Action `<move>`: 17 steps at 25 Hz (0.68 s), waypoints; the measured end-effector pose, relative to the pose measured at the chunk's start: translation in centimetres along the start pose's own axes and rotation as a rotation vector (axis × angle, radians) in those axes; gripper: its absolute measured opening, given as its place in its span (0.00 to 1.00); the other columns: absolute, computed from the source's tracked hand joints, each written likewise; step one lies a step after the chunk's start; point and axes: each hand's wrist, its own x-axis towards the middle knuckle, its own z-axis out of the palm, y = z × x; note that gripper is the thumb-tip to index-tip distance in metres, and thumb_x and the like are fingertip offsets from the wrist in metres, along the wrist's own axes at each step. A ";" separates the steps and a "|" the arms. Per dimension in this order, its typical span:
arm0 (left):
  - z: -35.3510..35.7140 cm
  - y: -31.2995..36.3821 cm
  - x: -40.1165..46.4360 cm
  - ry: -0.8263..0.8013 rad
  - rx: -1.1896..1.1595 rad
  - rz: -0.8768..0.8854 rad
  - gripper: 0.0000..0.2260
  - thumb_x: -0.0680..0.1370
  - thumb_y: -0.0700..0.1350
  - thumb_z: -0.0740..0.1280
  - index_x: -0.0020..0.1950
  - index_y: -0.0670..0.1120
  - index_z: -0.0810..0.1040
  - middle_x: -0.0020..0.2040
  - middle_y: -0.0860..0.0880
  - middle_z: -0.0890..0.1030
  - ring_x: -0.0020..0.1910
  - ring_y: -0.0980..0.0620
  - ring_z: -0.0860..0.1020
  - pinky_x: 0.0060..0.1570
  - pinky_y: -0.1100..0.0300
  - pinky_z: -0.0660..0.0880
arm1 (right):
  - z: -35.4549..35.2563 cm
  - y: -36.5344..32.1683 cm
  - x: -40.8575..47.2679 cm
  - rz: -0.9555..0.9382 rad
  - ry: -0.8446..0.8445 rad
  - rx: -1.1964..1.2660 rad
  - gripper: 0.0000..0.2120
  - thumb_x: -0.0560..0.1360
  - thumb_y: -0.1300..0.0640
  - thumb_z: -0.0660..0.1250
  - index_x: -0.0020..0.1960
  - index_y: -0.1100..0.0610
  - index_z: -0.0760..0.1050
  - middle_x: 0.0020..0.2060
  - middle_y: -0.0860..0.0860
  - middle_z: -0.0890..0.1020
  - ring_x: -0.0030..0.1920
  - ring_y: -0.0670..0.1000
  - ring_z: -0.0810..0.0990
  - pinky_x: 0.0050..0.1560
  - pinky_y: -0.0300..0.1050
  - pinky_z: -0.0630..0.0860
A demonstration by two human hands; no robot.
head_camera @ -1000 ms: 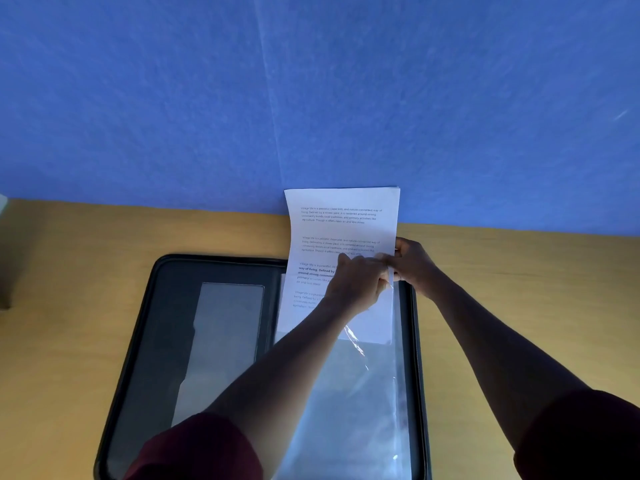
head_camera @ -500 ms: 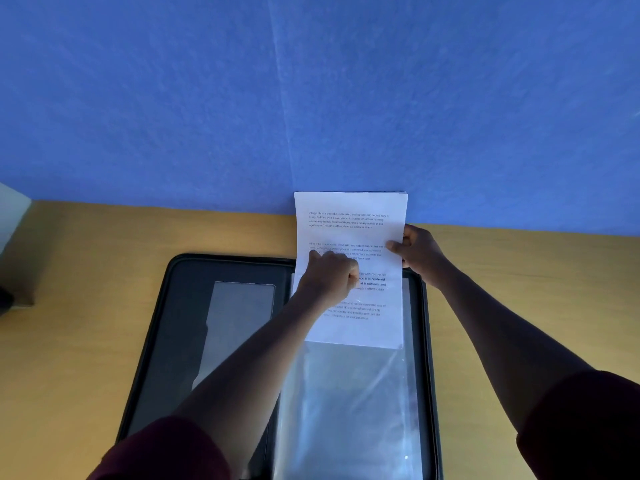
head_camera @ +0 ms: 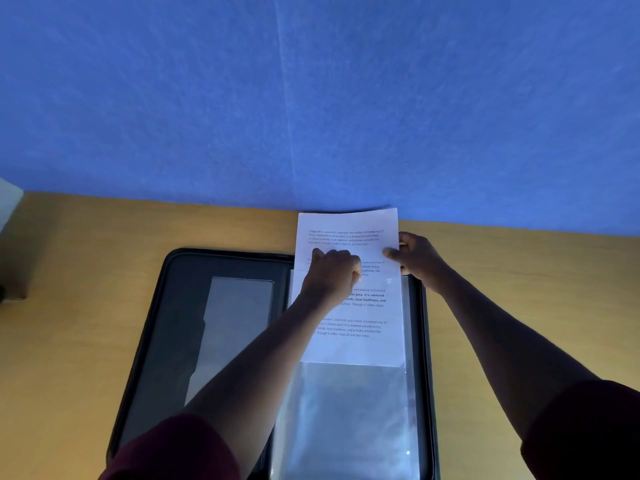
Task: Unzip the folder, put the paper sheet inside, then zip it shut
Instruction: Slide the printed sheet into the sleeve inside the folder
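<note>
A black zip folder [head_camera: 166, 306] lies open flat on the wooden table. On its right half is a clear plastic sleeve [head_camera: 346, 410]. The white printed paper sheet [head_camera: 349, 348] lies lengthways over that half. Its near part looks to be under the sleeve's film, and its far end sticks out past the folder's far edge. My left hand [head_camera: 332, 275] rests on the sheet's left side with fingers curled and thumb on the paper. My right hand [head_camera: 415, 261] pinches the sheet's right edge near the far end.
The folder's left half has a dark inner pocket with a clear window [head_camera: 235, 323]. A blue wall [head_camera: 311, 98] rises right behind the table's far edge. A pale object [head_camera: 8, 202] shows at the far left. Bare wooden tabletop [head_camera: 69, 341] flanks the folder.
The sheet has slid toward me, further down the right half of the folder. My left hand shifted to the sheet's left side. My right hand moved up its right edge.
</note>
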 end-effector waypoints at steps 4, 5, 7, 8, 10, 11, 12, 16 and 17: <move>-0.1 0.0 -0.2 -0.005 -0.012 0.001 0.07 0.77 0.41 0.66 0.43 0.50 0.80 0.44 0.52 0.82 0.43 0.49 0.78 0.48 0.53 0.62 | -0.1 -0.7 1.7 0.021 0.116 0.019 0.07 0.75 0.61 0.69 0.53 0.55 0.78 0.48 0.54 0.84 0.48 0.57 0.84 0.49 0.58 0.82; -0.1 0.0 -0.2 -0.001 -0.009 0.002 0.06 0.77 0.40 0.66 0.43 0.50 0.80 0.44 0.52 0.82 0.43 0.49 0.78 0.47 0.53 0.61 | -0.1 -0.7 1.9 0.011 0.116 -0.017 0.09 0.75 0.61 0.69 0.54 0.54 0.78 0.48 0.53 0.84 0.48 0.56 0.84 0.49 0.59 0.82; -0.2 -0.1 -0.1 0.000 0.004 0.006 0.07 0.76 0.39 0.66 0.42 0.50 0.79 0.44 0.52 0.81 0.43 0.49 0.78 0.47 0.53 0.60 | -0.2 -0.8 1.7 -0.002 0.096 -0.052 0.12 0.75 0.63 0.69 0.57 0.54 0.78 0.49 0.53 0.85 0.47 0.56 0.84 0.48 0.57 0.82; -0.2 -0.1 0.0 -0.002 0.005 0.009 0.08 0.75 0.38 0.66 0.42 0.50 0.79 0.44 0.53 0.81 0.43 0.49 0.78 0.47 0.53 0.60 | -0.3 -0.6 1.4 -0.007 0.076 -0.061 0.12 0.75 0.64 0.68 0.58 0.55 0.78 0.49 0.54 0.85 0.46 0.56 0.84 0.47 0.55 0.83; -0.2 -0.1 0.1 -0.005 0.000 0.009 0.08 0.74 0.36 0.65 0.41 0.50 0.78 0.43 0.53 0.81 0.43 0.50 0.78 0.48 0.53 0.61 | -0.4 -0.2 0.7 -0.018 0.025 -0.090 0.12 0.76 0.65 0.68 0.58 0.57 0.78 0.48 0.54 0.85 0.44 0.54 0.83 0.40 0.49 0.82; -0.2 -0.1 0.1 -0.004 0.001 0.006 0.09 0.73 0.36 0.65 0.40 0.50 0.78 0.43 0.53 0.81 0.43 0.50 0.78 0.47 0.53 0.61 | -0.4 0.0 0.3 -0.020 -0.003 -0.111 0.11 0.76 0.65 0.67 0.58 0.57 0.77 0.46 0.53 0.84 0.42 0.52 0.82 0.37 0.45 0.79; -0.2 -0.1 0.1 -0.006 0.004 0.001 0.09 0.72 0.35 0.65 0.40 0.49 0.78 0.42 0.53 0.81 0.42 0.50 0.78 0.47 0.54 0.60 | -0.4 0.1 -0.1 -0.022 -0.036 -0.126 0.11 0.76 0.65 0.67 0.57 0.56 0.77 0.45 0.52 0.84 0.41 0.50 0.81 0.36 0.42 0.77; -0.1 0.1 -0.2 -0.012 -0.013 -0.007 0.10 0.72 0.34 0.64 0.39 0.49 0.78 0.42 0.53 0.82 0.41 0.49 0.78 0.48 0.53 0.61 | -0.7 0.3 -0.4 -0.002 -0.145 -0.145 0.11 0.76 0.64 0.69 0.56 0.54 0.76 0.48 0.51 0.84 0.45 0.50 0.81 0.38 0.43 0.77; -0.1 0.1 -0.3 -0.008 -0.019 -0.010 0.09 0.73 0.36 0.64 0.40 0.49 0.78 0.42 0.53 0.82 0.42 0.49 0.78 0.49 0.53 0.61 | -0.8 0.1 -0.1 -0.005 -0.136 -0.156 0.12 0.75 0.63 0.70 0.56 0.53 0.77 0.49 0.52 0.84 0.46 0.51 0.82 0.39 0.45 0.79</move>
